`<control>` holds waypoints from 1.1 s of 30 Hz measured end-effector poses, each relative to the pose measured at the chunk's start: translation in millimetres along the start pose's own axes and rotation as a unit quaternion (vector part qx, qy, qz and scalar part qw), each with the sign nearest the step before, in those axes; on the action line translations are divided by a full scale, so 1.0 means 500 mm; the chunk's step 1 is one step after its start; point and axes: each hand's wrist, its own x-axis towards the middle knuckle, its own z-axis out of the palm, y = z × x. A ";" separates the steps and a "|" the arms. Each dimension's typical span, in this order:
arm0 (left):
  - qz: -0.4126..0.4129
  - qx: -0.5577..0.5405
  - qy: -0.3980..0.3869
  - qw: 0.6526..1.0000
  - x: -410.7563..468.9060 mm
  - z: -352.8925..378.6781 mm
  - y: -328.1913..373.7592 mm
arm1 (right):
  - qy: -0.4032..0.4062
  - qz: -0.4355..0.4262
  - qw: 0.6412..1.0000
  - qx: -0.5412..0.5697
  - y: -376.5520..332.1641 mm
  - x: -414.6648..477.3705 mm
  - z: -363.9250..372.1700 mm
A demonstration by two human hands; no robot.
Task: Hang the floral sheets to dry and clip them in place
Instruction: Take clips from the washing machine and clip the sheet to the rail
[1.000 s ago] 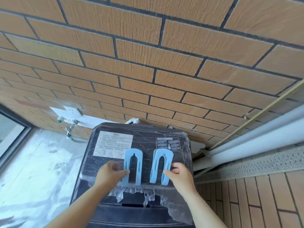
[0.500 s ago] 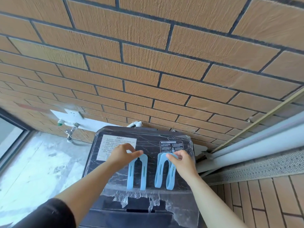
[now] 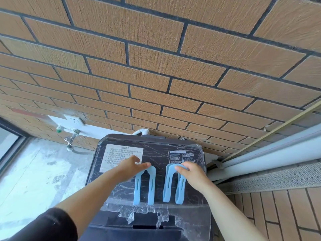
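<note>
On washer — left hand touches clip, right hand seemingly grips another.

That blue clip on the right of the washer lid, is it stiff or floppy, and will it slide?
Probably stiff: the right clip holds its U shape in the right hand. Likely light, being thin slotted plastic. It may slide on the glossy film over the washer lid.

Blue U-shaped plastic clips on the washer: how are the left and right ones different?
The left blue U-shaped plastic clip lies flat on the dark washer lid; the right blue clip is tipped up at its arch. The left hand only touches the left clip with straight fingers; the right hand curls round the right clip. Both share colour and shape.
</note>
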 end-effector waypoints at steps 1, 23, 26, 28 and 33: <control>0.003 -0.005 -0.003 1.000 -0.001 0.002 0.003 | -0.009 0.003 1.000 -0.001 0.000 0.001 -0.001; 0.372 0.079 0.329 0.864 -0.068 0.021 -0.038 | 0.272 -0.235 0.928 -0.100 0.036 -0.055 0.015; 0.362 0.079 0.296 0.881 -0.074 0.020 -0.051 | 0.222 -0.228 0.942 -0.103 0.044 -0.062 0.018; 0.354 0.069 0.270 0.893 -0.080 0.015 -0.053 | 0.211 -0.221 0.947 -0.102 0.043 -0.071 0.015; 0.345 0.069 0.286 0.892 -0.094 0.003 -0.051 | 0.238 -0.204 0.946 -0.088 0.037 -0.083 0.015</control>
